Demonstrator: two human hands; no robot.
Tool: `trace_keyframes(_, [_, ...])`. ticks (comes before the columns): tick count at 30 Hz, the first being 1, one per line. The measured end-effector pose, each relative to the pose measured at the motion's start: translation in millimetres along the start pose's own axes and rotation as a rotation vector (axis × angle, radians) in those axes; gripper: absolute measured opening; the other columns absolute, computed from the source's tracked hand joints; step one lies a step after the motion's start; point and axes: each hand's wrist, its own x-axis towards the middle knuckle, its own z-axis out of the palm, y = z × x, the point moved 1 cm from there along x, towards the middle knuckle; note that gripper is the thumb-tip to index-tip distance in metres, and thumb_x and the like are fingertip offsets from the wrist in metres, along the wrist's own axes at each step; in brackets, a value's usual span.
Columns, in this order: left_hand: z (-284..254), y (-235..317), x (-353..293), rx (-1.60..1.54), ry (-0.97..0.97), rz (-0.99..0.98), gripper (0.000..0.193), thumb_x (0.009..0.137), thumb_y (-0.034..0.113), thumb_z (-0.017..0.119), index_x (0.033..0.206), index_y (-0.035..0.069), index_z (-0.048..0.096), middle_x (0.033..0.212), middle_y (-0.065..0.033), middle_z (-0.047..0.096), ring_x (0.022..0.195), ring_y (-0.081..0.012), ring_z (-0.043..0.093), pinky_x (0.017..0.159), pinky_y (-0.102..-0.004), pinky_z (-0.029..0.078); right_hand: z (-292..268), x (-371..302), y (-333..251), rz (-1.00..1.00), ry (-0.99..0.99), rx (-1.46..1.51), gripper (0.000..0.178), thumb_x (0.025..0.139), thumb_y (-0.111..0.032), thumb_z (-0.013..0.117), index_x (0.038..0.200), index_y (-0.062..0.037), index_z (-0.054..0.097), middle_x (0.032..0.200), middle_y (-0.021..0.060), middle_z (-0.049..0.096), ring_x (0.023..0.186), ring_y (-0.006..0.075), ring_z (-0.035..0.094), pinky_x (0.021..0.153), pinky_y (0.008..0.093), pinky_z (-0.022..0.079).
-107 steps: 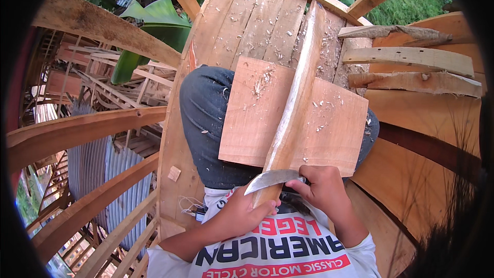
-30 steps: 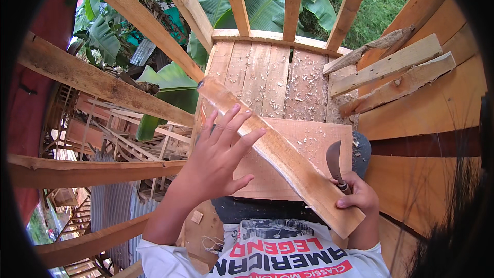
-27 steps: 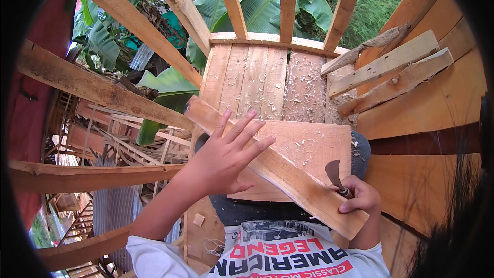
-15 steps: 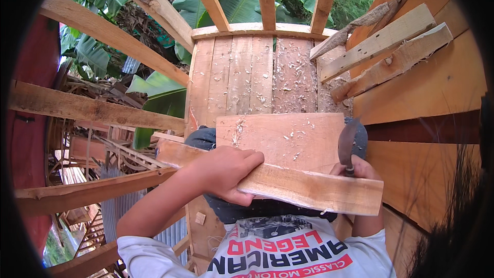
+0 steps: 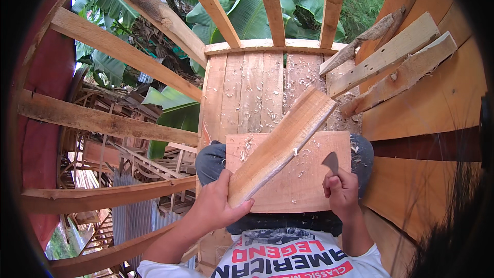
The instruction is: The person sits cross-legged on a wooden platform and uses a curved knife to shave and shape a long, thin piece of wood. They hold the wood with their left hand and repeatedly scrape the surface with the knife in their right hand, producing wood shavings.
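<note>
My left hand (image 5: 218,201) grips the near end of a narrow wooden plank (image 5: 283,146), which slants up and away to the right. A pale, rough strip runs along the plank's right-hand edge, with a small curl of wood on it. Closed round a knife with a short curved blade (image 5: 332,162), my right hand (image 5: 340,190) holds it upright, apart from the plank. Its handle is hidden in my fist. Under both lies a wide flat board (image 5: 309,185) across my lap, scattered with shavings.
Beyond my knees is a slatted wooden floor (image 5: 242,92) strewn with shavings. Several loose wood pieces (image 5: 393,54) lean at the right against wooden panels (image 5: 427,185). Spaced wooden rails (image 5: 113,126) stand at the left and far side, with banana leaves (image 5: 252,15) behind.
The plank has swung from lying across my lap to pointing away from me, with my left hand now at its near end. My right hand and the knife have come out from behind it.
</note>
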Motion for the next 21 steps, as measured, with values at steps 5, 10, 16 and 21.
trace_keyframes(5, [37.1,-20.1,-26.2,-0.027,0.129,-0.077,0.059,0.076,0.038,0.073,0.108,-0.005,0.047,0.085,-0.0291,0.065,0.081,-0.0449,0.066,0.072,-0.0465,0.052,18.5,-1.5,-5.9,-0.123,-0.198,-0.434,0.039,0.088,-0.031,0.068,0.068,-0.0002,0.055,0.056,0.0158,0.051,0.049,0.0313,0.056,0.047,0.0380,0.041])
trace_keyframes(10, [58.6,-21.2,-51.2,-0.147,0.067,-0.358,0.053,0.075,0.026,0.075,0.111,-0.002,0.049,0.091,-0.0266,0.063,0.085,-0.0408,0.065,0.074,-0.0433,0.050,38.2,-11.1,0.6,-0.113,-0.280,-0.622,0.042,0.086,-0.039,0.068,0.064,-0.0051,0.056,0.056,0.0137,0.054,0.051,0.0325,0.059,0.047,0.0405,0.045])
trace_keyframes(16, [77.8,-34.2,-78.5,-0.034,-0.025,-0.351,0.054,0.074,0.030,0.077,0.108,-0.002,0.050,0.087,-0.0250,0.064,0.082,-0.0394,0.066,0.074,-0.0434,0.051,21.4,7.6,6.2,0.042,0.042,-0.840,0.042,0.086,-0.039,0.068,0.066,-0.0030,0.060,0.059,0.0167,0.059,0.053,0.0346,0.061,0.049,0.0414,0.047])
trace_keyframes(21, [93.3,-53.3,-81.6,-0.158,-0.006,-0.445,0.053,0.077,0.030,0.075,0.109,-0.002,0.047,0.094,-0.0264,0.062,0.093,-0.0389,0.064,0.079,-0.0424,0.050,5.5,5.1,-16.2,0.109,-0.120,-0.815,0.042,0.086,-0.038,0.069,0.065,-0.0024,0.061,0.057,0.0182,0.058,0.052,0.0360,0.060,0.049,0.0416,0.047])
